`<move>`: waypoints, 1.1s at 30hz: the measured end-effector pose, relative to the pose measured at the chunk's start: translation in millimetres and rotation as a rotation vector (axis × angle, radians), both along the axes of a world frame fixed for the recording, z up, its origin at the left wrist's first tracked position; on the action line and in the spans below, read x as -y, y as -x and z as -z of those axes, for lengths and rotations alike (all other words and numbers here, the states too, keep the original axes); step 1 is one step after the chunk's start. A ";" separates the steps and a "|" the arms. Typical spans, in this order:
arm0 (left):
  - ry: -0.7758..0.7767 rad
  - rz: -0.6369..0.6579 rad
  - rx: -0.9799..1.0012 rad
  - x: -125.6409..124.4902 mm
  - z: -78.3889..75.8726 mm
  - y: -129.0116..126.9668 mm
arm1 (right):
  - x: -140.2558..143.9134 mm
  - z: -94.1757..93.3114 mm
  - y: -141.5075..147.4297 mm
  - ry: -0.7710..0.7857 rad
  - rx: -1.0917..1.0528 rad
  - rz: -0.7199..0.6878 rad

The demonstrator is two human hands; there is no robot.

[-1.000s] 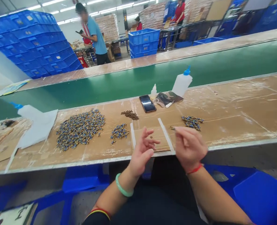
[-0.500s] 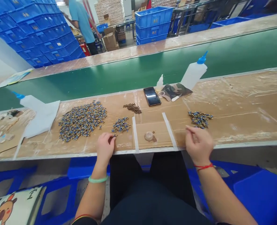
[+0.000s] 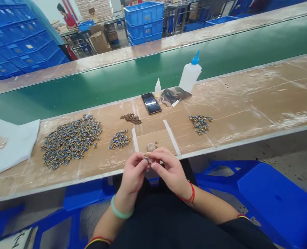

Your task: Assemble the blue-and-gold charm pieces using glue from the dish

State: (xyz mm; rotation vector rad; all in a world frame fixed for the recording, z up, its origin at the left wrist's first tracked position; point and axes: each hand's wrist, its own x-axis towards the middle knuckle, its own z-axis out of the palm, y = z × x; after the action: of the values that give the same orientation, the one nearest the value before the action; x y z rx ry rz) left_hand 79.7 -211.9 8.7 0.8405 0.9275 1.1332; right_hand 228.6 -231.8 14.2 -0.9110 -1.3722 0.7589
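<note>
My left hand (image 3: 134,173) and my right hand (image 3: 170,170) meet at the table's front edge, fingertips almost touching. The left fingers pinch a tiny blue-and-gold metal part (image 3: 146,158). Thumb and forefinger of the right hand are pressed together against it; what lies between them is too small to make out. Just beyond the fingertips sits a small round clear dish (image 3: 151,147). A small pile of blue-and-gold parts (image 3: 119,139) lies to the left, a much larger pile (image 3: 71,140) farther left, and another small pile (image 3: 200,123) to the right.
Small brown pieces (image 3: 131,118) lie near a phone (image 3: 151,103). Behind are a small dropper bottle (image 3: 157,88), a camouflage cloth (image 3: 174,95) and a white bottle with blue nozzle (image 3: 190,75). A green belt (image 3: 104,86) runs behind. Blue crates (image 3: 145,24) and people stand beyond.
Both hands have come together at the middle, the left from the small left pile and the right from the right pile. The camera view has shifted to the right.
</note>
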 end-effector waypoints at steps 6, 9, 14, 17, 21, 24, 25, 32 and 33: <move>-0.090 0.069 0.117 2.4 -33.1 -20.1 | 0.2 -21.3 -2.0 -0.093 0.030 0.091; -0.116 0.066 0.117 3.2 -33.1 -18.9 | 1.8 -24.7 -2.0 -0.134 0.070 0.126; -0.068 0.089 0.117 0.5 -30.9 -21.7 | 1.3 -29.6 -3.6 -0.233 0.157 0.188; -0.031 0.105 0.113 -1.4 -34.3 -23.6 | -1.9 -33.1 -5.8 -0.271 0.203 0.175; 0.045 0.072 0.086 -2.5 -40.4 -22.7 | -7.8 -31.5 -10.2 -0.275 0.196 0.083; 0.114 0.162 0.085 -1.8 -41.9 -18.7 | -10.1 -26.6 -14.6 -0.316 0.209 0.065; 0.128 0.212 0.091 -1.5 -41.2 -16.8 | -10.3 -24.9 -16.4 -0.340 0.231 0.065; 0.115 0.424 -0.032 -3.4 -22.4 -2.6 | -9.4 -15.7 -30.2 -0.425 0.386 -0.020; 0.124 0.444 -0.029 -3.4 -18.3 -1.0 | -9.1 -13.8 -31.8 -0.400 0.359 -0.052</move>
State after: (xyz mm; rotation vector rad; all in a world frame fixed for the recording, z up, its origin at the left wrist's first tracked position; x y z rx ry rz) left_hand 80.7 -208.6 27.0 0.9073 0.7757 0.6753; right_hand 260.4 -222.7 28.0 -0.7136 -1.7906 0.3432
